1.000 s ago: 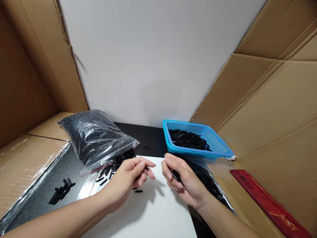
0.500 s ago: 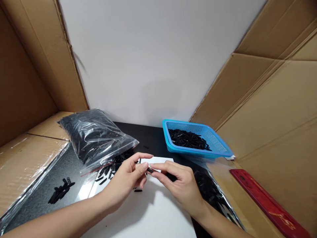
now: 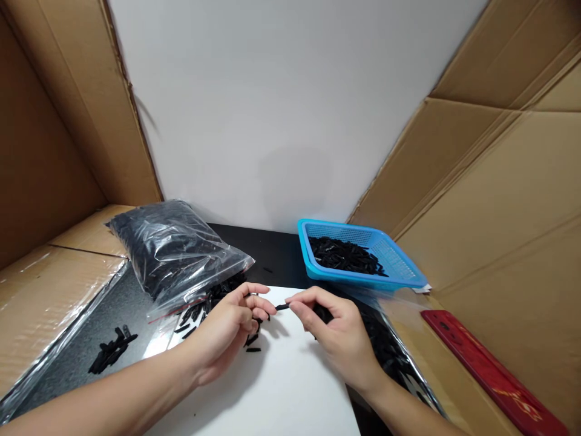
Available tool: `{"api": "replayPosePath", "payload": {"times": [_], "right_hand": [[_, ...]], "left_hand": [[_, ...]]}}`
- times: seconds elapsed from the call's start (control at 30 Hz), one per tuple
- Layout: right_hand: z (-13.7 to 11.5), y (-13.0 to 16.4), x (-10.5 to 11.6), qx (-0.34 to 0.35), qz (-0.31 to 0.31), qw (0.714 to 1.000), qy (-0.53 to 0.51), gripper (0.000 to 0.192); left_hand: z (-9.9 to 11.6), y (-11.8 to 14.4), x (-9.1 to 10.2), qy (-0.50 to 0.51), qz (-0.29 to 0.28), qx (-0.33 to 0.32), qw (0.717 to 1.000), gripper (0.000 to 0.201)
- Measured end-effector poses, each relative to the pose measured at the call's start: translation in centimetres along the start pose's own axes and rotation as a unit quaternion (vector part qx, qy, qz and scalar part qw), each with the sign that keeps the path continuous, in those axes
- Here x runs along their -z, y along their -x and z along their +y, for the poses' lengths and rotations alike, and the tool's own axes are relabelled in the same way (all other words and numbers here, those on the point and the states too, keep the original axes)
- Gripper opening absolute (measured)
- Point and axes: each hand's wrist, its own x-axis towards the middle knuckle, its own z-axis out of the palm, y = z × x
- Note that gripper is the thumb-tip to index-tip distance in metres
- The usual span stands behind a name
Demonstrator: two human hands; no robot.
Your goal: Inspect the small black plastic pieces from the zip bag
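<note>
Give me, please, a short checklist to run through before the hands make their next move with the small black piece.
1. Black piece held at the fingertips of the right hand: ok.
2. Left hand close beside the piece, fingers curled: ok; whether it touches the piece: cannot tell.
3. White sheet lies under both hands: ok.
4. Blue basket behind the right hand, holding black pieces, upright: ok.
5. Plastic bag lies on its side, pieces spilled at its mouth: not ok.
6. Loose pile lying apart at the left on the dark surface: not ok.
</note>
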Motion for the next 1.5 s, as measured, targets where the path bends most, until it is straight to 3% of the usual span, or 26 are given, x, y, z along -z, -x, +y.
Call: {"api": "replayPosePath", "payload": {"times": [0.13,0.23,0.33,0.67,0.77,0.87,0.97,1.03,1.1,1.23,1.37,1.43,1.47,1.5], "right_hand": [[0.2,-0.2,0.1,-0.079,-0.009,0.995,-0.055,0.029],[0.4,-0.3,0.1,-0.100,-0.013,0.991,-0.093,0.030],[0.5,-0.2,0.1,-0.112,-0.016,0.987,-0.116,0.030],[0.2,-0.2,0.0,-0.146,-0.005,0.977,-0.156,0.032],[0.1,-0.5,0.1,-0.179,-0.012,0.950,-0.255,0.028],[0.1,-0.9,0.3,-0.204,-0.043,0.902,-0.378,0.026],[0.2,-1.2,0.6,-0.210,-0.071,0.874,-0.431,0.033],[0.3,-1.2,0.6,-0.209,-0.079,0.883,-0.413,0.038],[0.3,-1.0,0.6,-0.192,-0.074,0.912,-0.354,0.039],[0.1,-0.4,0.5,-0.080,-0.068,0.984,-0.141,0.016],[0.0,-0.2,0.3,-0.002,-0.068,0.997,-0.030,0.009],[0.0,-0.3,0.3,-0.005,-0.055,0.998,-0.030,0.011],[0.0,-0.3,0.3,-0.011,-0.048,0.998,-0.031,0.012],[0.0,-0.3,0.3,-0.018,-0.040,0.998,-0.034,0.013]], "left_hand": [[-0.2,0.1,-0.2,-0.051,-0.029,-0.018,0.998,0.045],[-0.5,0.2,-0.4,-0.071,-0.082,-0.034,0.994,0.020],[-0.6,0.2,-0.4,-0.053,-0.115,-0.048,0.991,0.014],[-0.1,0.0,-0.4,-0.090,-0.070,-0.077,0.990,0.025],[-0.1,-0.2,-0.3,-0.104,-0.056,-0.108,0.987,0.026],[-0.2,-0.4,-0.2,-0.107,-0.049,-0.117,0.986,0.026],[-0.2,-0.5,-0.2,-0.106,-0.054,-0.115,0.986,0.026],[-0.2,-0.5,-0.2,-0.106,-0.057,-0.115,0.986,0.026],[-0.2,-0.4,-0.1,-0.106,-0.058,-0.116,0.986,0.026],[-0.2,-0.3,-0.2,-0.107,-0.063,-0.123,0.985,0.026],[0.1,-0.3,-0.1,-0.134,-0.068,-0.129,0.980,0.026],[0.1,-0.6,0.4,-0.219,-0.059,-0.172,0.959,0.024],[-0.1,-0.8,0.8,-0.289,-0.058,-0.210,0.932,0.025],[-0.3,-1.1,1.2,-0.379,-0.061,-0.251,0.889,0.026]]}}
